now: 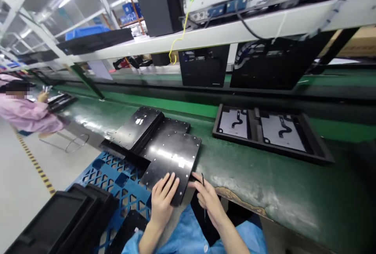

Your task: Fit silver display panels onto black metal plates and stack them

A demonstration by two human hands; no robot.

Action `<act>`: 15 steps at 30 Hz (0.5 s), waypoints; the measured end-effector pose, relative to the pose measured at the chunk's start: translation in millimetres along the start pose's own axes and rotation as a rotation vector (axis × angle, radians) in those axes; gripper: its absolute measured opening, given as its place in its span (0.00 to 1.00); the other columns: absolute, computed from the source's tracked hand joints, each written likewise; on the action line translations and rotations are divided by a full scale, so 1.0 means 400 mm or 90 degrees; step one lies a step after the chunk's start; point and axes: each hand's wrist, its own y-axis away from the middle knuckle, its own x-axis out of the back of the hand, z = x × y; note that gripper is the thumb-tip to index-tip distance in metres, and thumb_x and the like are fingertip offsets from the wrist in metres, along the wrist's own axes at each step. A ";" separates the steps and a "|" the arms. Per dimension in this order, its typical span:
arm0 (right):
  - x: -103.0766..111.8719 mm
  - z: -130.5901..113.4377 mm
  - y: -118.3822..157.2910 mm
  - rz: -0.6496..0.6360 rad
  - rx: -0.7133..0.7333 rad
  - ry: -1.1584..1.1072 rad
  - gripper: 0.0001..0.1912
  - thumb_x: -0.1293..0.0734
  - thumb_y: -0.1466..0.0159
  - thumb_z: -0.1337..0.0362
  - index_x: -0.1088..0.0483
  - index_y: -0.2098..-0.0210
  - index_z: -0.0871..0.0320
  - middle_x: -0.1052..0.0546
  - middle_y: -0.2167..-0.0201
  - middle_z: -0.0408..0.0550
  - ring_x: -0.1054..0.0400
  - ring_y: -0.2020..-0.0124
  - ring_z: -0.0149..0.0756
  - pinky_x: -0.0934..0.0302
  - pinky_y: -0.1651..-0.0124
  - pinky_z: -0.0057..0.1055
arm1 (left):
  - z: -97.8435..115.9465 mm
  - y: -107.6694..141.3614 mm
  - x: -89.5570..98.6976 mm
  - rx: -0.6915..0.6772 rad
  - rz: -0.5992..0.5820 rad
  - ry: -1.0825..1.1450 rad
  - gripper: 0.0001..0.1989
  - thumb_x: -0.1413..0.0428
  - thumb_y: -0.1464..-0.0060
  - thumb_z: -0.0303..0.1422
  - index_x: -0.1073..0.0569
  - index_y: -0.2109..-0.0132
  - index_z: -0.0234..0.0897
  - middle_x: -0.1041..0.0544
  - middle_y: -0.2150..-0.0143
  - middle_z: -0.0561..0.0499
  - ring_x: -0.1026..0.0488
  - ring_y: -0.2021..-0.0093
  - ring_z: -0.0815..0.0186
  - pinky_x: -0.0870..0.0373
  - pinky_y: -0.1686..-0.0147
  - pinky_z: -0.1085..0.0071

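Note:
My left hand (163, 198) lies with its fingers stretched out flat on the near end of a black plate (167, 150) dotted with small bright studs. My right hand (207, 197) is at the plate's right edge, its index fingertip close to or touching it. Between the fingers of that hand is a thin, dark, slender tool (205, 214), slightly bent at the top; its exact kind I cannot make out. Behind and to the left, more black plates (141, 122) are stacked, one bearing a small white mark.
A dark tray (315, 136) with two grey panels with black ribbon cables sits right on the green bench (243, 175). Black trays (53, 222) are piled on a blue pallet (117, 185) at lower left. Two black screens (202, 68) hang under the shelf. A person in pink (26, 109) sits far left.

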 end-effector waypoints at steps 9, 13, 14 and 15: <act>0.072 0.025 0.164 0.127 0.077 -0.094 0.32 0.17 0.38 0.46 0.22 0.40 0.51 0.16 0.43 0.57 0.20 0.44 0.55 0.26 0.40 0.50 | 0.169 0.104 0.015 -0.129 0.048 0.155 0.22 0.52 0.24 0.29 0.19 0.34 0.43 0.16 0.36 0.46 0.23 0.31 0.58 0.34 0.29 0.57; 0.155 0.138 0.307 0.383 0.049 -0.170 0.35 0.15 0.41 0.47 0.25 0.40 0.48 0.14 0.48 0.52 0.18 0.48 0.49 0.24 0.43 0.43 | 0.201 0.062 -0.038 -0.300 -0.077 0.194 0.18 0.48 0.22 0.32 0.21 0.34 0.49 0.20 0.31 0.57 0.29 0.27 0.64 0.42 0.21 0.58; 0.175 0.168 0.334 0.430 0.059 -0.188 0.34 0.15 0.41 0.47 0.26 0.41 0.47 0.14 0.50 0.50 0.17 0.51 0.47 0.23 0.47 0.40 | 0.209 0.040 -0.051 -0.341 -0.112 0.184 0.18 0.46 0.23 0.33 0.22 0.33 0.52 0.23 0.28 0.60 0.31 0.25 0.65 0.47 0.19 0.57; 0.193 0.195 0.355 0.458 0.075 -0.194 0.33 0.15 0.40 0.47 0.27 0.42 0.47 0.14 0.55 0.48 0.17 0.57 0.44 0.23 0.54 0.37 | 0.217 0.016 -0.063 -0.374 -0.142 0.170 0.20 0.44 0.24 0.33 0.23 0.31 0.55 0.26 0.26 0.63 0.34 0.23 0.64 0.51 0.17 0.54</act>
